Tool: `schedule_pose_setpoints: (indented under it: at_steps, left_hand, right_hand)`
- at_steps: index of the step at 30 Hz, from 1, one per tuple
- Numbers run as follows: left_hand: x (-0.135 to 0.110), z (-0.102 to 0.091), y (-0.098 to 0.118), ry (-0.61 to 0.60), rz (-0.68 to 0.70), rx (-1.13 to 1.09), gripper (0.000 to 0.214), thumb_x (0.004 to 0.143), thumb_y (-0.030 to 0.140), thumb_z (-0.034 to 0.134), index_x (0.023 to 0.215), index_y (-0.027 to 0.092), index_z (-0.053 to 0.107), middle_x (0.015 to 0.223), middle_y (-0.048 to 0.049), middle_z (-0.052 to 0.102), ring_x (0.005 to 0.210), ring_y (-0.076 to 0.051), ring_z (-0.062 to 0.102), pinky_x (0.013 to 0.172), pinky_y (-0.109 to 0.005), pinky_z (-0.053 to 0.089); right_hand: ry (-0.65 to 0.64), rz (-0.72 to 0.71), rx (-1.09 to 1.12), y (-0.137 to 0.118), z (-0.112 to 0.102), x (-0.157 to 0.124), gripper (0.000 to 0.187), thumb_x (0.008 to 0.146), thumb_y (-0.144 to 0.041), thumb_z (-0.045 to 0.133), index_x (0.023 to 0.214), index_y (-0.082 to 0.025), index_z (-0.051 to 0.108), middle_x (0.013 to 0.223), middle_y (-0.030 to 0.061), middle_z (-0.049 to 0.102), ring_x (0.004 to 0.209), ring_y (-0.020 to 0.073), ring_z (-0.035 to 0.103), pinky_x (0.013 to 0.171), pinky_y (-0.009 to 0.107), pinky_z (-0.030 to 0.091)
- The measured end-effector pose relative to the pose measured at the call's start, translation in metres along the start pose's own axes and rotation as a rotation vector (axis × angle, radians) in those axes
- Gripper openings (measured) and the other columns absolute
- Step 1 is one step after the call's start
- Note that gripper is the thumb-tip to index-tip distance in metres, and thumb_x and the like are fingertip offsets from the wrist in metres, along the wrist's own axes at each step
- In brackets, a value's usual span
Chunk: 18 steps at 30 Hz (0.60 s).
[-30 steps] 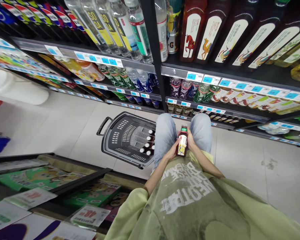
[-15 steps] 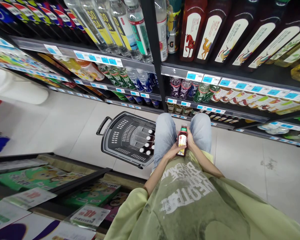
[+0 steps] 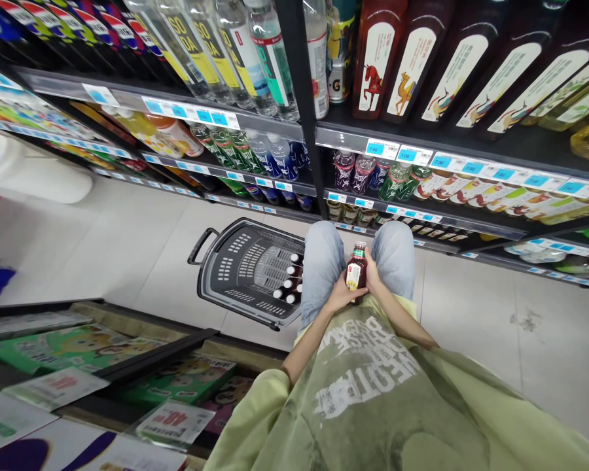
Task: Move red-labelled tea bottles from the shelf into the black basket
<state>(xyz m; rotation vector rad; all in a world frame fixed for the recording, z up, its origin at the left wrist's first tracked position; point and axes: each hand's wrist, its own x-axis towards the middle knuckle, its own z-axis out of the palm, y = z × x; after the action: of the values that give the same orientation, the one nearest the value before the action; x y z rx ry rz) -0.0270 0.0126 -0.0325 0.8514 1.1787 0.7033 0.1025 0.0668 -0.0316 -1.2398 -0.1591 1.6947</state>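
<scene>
Left grip [image 3: 341, 294]; right grip [image 3: 372, 273]; both clasping dark bottle [image 3: 356, 269]; basket [image 3: 226, 288] beside left leg [image 3: 322, 261]

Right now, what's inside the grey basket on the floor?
The basket has several dark, white-capped bottles, bunched at the end by the left leg. That leg hides part of this end, so whether more are there can't be seen.

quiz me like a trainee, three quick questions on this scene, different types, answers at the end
1. True or false: the left hand and the right hand both touch the green-necked bottle.
2. Where are the white-capped bottles? a) on the floor b) in the basket c) on the person's lap
3. Fill in: the lettering on the green shirt is ___.

Key: 1. True. 2. b. 3. White.
</scene>
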Motion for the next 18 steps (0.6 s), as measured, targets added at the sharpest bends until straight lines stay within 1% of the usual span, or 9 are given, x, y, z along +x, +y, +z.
schedule_pose_setpoints:
  at_steps: [3, 8, 13, 18]
  left_hand:
    - [0.001, -0.001, 0.001, -0.034, 0.027, -0.064, 0.094, 0.055, 0.022, 0.099, 0.139, 0.015, 0.058, 0.130, -0.0150, 0.070, 0.119, -0.031, 0.065, 0.115, -0.047, 0.045]
    - [0.000, 0.001, 0.007, -0.070, 0.049, -0.126, 0.097, 0.056, 0.021, 0.098, 0.142, 0.015, 0.054, 0.136, -0.0158, 0.067, 0.123, -0.030, 0.063, 0.116, -0.046, 0.044]
    - [-0.001, 0.002, 0.010, -0.077, 0.046, -0.137, 0.099, 0.057, 0.023, 0.098, 0.145, 0.014, 0.053, 0.137, -0.0171, 0.066, 0.126, -0.032, 0.062, 0.118, -0.047, 0.042]
    - [0.000, 0.002, 0.007, -0.094, 0.042, -0.105, 0.101, 0.061, 0.025, 0.095, 0.150, 0.013, 0.048, 0.142, -0.0186, 0.064, 0.126, -0.032, 0.063, 0.114, -0.045, 0.046]
  right_hand:
    - [-0.003, 0.024, 0.013, -0.005, 0.003, -0.005, 0.051, 0.093, -0.069, 0.062, 0.091, -0.018, 0.069, 0.072, 0.0033, 0.074, 0.068, 0.0194, 0.069, 0.068, 0.031, 0.059]
    - [-0.028, 0.034, 0.044, -0.011, 0.006, -0.009, 0.046, 0.092, -0.066, 0.067, 0.092, -0.020, 0.071, 0.079, 0.0033, 0.076, 0.070, 0.0201, 0.071, 0.068, 0.033, 0.061]
    - [-0.018, 0.038, 0.061, -0.012, 0.007, -0.010, 0.045, 0.092, -0.064, 0.067, 0.091, -0.020, 0.072, 0.080, 0.0040, 0.077, 0.076, 0.0219, 0.073, 0.067, 0.033, 0.061]
    - [-0.021, 0.038, 0.080, -0.013, 0.008, -0.011, 0.045, 0.091, -0.064, 0.069, 0.089, -0.020, 0.072, 0.080, 0.0045, 0.077, 0.079, 0.0227, 0.075, 0.067, 0.033, 0.062]
